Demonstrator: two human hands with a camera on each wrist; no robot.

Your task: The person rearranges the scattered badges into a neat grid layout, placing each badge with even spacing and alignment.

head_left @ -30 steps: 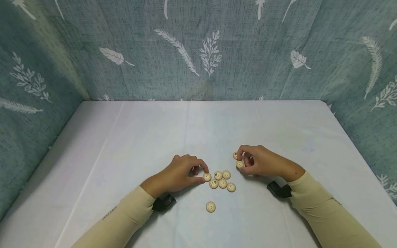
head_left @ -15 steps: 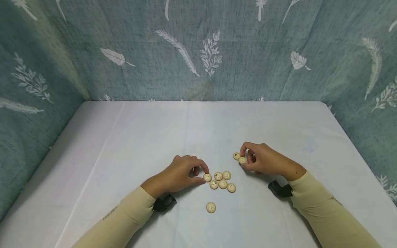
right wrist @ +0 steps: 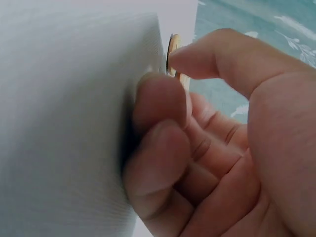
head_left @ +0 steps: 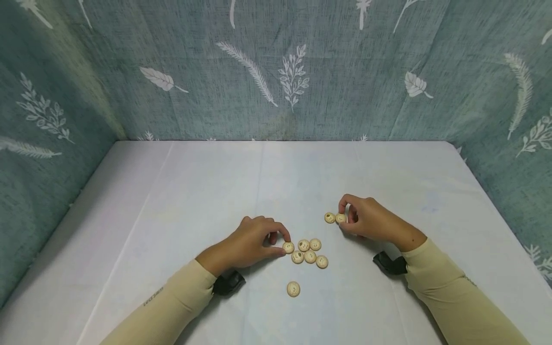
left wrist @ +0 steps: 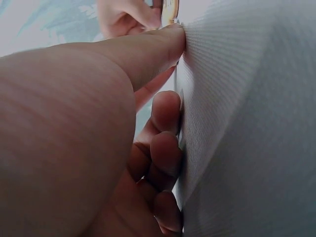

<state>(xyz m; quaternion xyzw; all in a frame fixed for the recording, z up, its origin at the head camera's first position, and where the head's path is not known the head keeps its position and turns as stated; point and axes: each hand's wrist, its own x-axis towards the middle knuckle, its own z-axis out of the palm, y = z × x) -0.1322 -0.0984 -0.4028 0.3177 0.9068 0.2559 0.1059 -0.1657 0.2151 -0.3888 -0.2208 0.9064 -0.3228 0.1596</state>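
My left hand [head_left: 247, 242], nearly closed, pinches a pale, round, wood-like disc [head_left: 288, 247] left of five similar discs [head_left: 310, 256]. Farther off, rightward, my right hand [head_left: 365, 219] narrowly pinches a second round beige disc [head_left: 340, 219], just beside a dark-spotted round disc [head_left: 329, 218]. Uneven pressure could skid either held one across the white, fine-ribbed cloth surface [head_left: 194, 191].

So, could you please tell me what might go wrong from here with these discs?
The right hand holds a disc right beside its spotted neighbour, so a slip might nudge that neighbour out of place. The left hand grips another disc close to the five clustered discs; a sideways push could disturb them.
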